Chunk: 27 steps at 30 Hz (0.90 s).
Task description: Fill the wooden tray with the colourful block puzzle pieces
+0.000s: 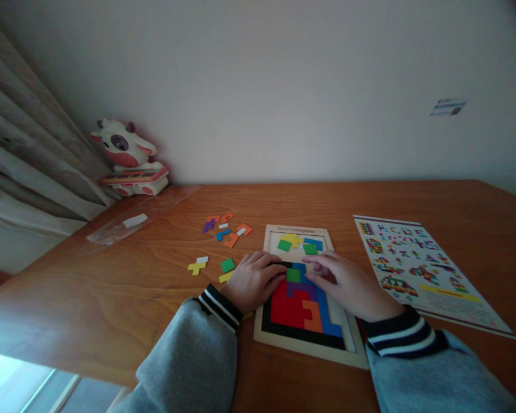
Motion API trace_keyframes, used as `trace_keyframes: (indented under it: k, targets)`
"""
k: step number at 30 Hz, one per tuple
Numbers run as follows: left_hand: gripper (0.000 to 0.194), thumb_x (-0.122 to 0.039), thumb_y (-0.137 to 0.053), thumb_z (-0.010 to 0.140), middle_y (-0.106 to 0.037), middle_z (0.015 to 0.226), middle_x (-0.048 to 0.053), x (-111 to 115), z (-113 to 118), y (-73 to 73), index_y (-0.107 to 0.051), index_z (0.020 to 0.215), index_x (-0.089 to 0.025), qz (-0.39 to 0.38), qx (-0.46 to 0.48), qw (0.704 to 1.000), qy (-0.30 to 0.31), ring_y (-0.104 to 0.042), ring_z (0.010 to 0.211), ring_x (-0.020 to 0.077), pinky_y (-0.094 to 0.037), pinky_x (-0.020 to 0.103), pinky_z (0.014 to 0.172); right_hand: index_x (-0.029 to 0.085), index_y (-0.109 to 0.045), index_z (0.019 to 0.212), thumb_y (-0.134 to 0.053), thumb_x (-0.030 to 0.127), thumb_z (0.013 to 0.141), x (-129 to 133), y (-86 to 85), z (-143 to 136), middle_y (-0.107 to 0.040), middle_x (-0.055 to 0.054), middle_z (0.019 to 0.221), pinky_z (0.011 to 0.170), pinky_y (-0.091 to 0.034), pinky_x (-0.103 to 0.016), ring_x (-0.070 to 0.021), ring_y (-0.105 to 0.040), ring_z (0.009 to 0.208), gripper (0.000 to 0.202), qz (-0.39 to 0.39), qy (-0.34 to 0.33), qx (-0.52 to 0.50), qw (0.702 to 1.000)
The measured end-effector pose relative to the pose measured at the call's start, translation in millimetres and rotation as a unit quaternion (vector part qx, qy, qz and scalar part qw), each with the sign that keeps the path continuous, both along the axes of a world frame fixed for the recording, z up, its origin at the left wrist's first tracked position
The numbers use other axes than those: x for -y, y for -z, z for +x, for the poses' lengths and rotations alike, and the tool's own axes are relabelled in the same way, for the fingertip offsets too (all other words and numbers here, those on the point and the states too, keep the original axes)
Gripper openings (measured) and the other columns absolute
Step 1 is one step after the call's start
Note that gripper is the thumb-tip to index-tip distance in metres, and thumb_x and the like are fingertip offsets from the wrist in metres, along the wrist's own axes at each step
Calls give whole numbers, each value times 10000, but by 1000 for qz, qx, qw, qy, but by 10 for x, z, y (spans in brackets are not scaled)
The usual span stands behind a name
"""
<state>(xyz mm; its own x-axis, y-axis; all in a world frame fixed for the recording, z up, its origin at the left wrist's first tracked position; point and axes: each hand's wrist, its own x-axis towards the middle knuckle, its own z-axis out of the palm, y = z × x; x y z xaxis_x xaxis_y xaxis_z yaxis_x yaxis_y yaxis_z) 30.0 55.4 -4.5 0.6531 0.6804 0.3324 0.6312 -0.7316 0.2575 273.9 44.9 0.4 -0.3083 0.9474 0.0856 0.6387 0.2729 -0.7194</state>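
A wooden puzzle board (312, 354) lies on the table between my hands. Its tray is partly filled with black, red (286, 304), orange (313, 316), purple, green (293, 276) and blue (330, 318) block pieces. My left hand (258, 278) rests over the tray's left side, fingers stretched out near the black and red pieces. My right hand (341, 278) is over the right side, thumb and index finger apart beside the upper blue area; no piece shows between them. Yellow (290, 240), green (284, 245) and blue loose pieces lie at the board's top end.
Several loose orange, purple, blue and white pieces (231, 240) lie left of the board, with a yellow piece (196, 268) nearer. A printed pattern sheet (438, 275) lies to the right. A cow toy with a keyboard (133, 160) and a clear plastic bag (112, 231) occupy the far left.
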Motion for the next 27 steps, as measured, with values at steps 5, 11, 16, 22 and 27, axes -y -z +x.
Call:
trace_keyframes:
  k: [5, 11, 16, 22, 27]
  targets:
    - [228, -313, -498, 986, -658, 1176, 57, -1, 4, -4, -669, 1113, -233, 5, 1, 1000, 1, -595, 1079, 221, -488, 397, 913, 240, -680, 1133, -580, 249, 884, -5, 64, -71, -631, -87, 1103, 868, -557, -383, -207, -687, 896, 268, 9, -10, 18, 1000]
    - [242, -318, -484, 991, -654, 1176, 62, 4, 0, -7, -671, 1121, -236, 7, 0, 1000, 2, -589, 1086, 219, -489, 400, 924, 228, -679, 1124, -610, 244, 870, -4, 61, -57, -643, -76, 1060, 815, -562, -357, -188, -681, 837, 264, 21, -8, 26, 999]
    - [240, -321, -484, 990, -656, 1187, 58, 11, 4, -15, -670, 1114, -232, 5, -4, 1000, -3, -587, 1087, 229, -489, 409, 921, 200, -691, 1087, -564, 245, 909, -1, 9, -98, -641, -91, 1032, 831, -550, -367, -206, -675, 863, 223, 40, -7, 79, 996]
    - [234, -315, -489, 989, -656, 1180, 59, 14, 11, -30, -668, 1114, -230, 2, -5, 1000, -1, -586, 1078, 229, -487, 407, 909, 216, -693, 1110, -570, 241, 904, 3, -30, -122, -642, -96, 1042, 825, -550, -374, -224, -676, 891, 241, 33, -5, 91, 995]
    - [237, -311, -482, 991, -651, 1180, 60, 11, 3, -18, -662, 1124, -235, 7, -3, 1000, 1, -585, 1080, 226, -484, 404, 917, 232, -693, 1153, -546, 224, 912, 5, 0, -106, -634, -93, 1069, 866, -539, -382, -220, -679, 902, 283, 39, -21, 83, 996]
